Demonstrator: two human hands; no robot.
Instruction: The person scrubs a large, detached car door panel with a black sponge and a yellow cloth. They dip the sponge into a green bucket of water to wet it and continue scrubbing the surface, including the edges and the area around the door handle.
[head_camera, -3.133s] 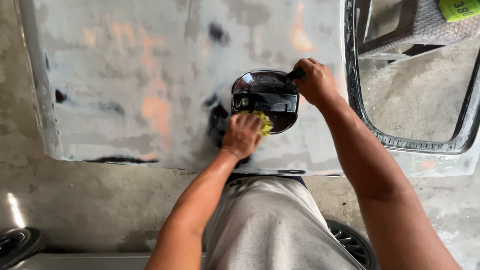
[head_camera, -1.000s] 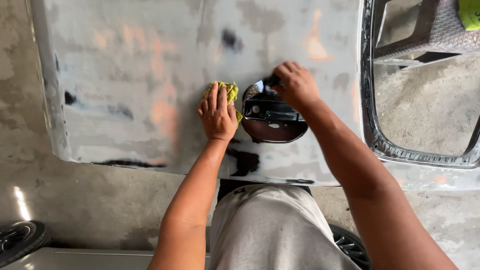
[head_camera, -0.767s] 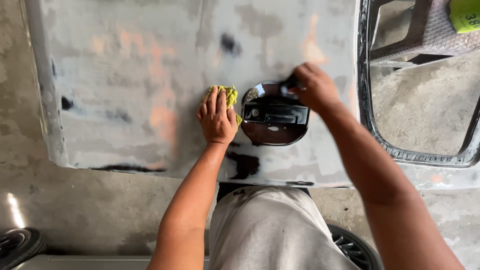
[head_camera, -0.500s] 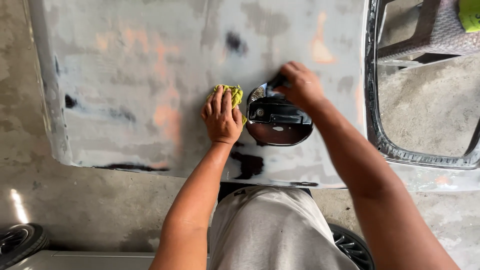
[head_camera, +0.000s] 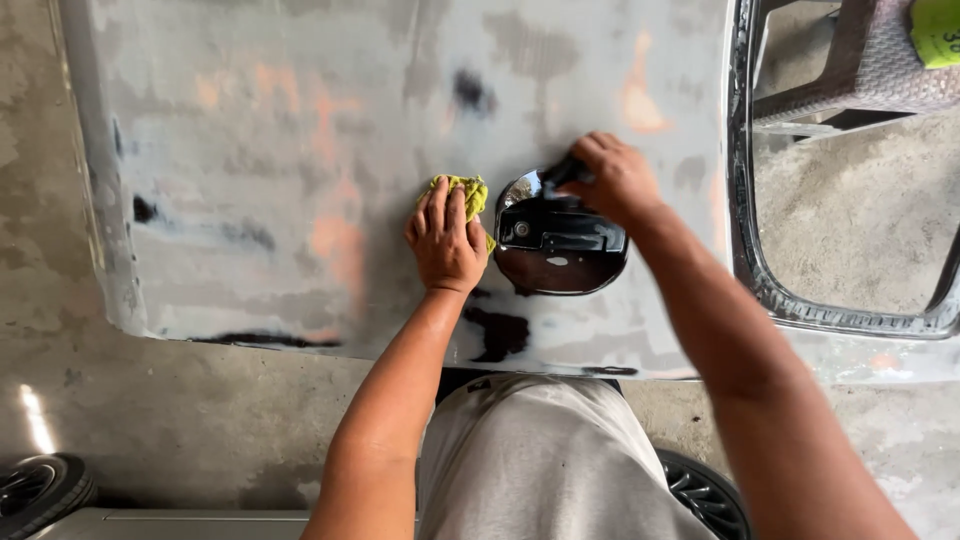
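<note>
Sanded grey panel: left hand presses green cloth, right hand grips black flap.

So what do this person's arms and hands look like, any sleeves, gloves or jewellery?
Both forearms are bare, with no sleeves in view. The left hand and right hand wear no gloves, and no rings, watch or bracelets show. Light grey clothing covers the lap below.

The car panel is dull grey, mottled with orange-pink patches and black spots, with a black streak along its lower edge. The cloth in the middle of the frame is yellow-green. The fuel flap beside it is glossy black. The shorts at the bottom are light grey.
</note>
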